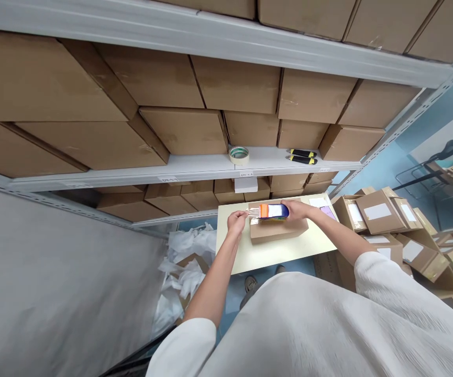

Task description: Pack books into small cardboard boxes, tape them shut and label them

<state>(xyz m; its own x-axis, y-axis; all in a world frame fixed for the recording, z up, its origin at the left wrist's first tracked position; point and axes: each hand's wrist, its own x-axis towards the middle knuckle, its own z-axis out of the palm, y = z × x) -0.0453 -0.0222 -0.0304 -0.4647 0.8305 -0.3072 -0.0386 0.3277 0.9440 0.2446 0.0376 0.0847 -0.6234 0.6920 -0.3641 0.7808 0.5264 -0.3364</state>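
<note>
A closed cardboard box (277, 232) lies on the pale tabletop (265, 257). Above its upper face is a blue and orange tape dispenser (274, 210), with my right hand (294, 210) wrapped round its right end. Clear tape (253, 212) stretches from the dispenser's orange end toward the left. My left hand (236, 222) pinches the tape's free end, just beyond the box's left edge.
Shelves (206, 166) packed with cardboard boxes rise in front, holding a tape roll (239, 154) and two black-yellow cutters (302, 156). Labelled boxes (379, 211) are piled at right. White wrapping material (189, 246) lies on the floor at left. A purple item (327, 211) sits on the table's right.
</note>
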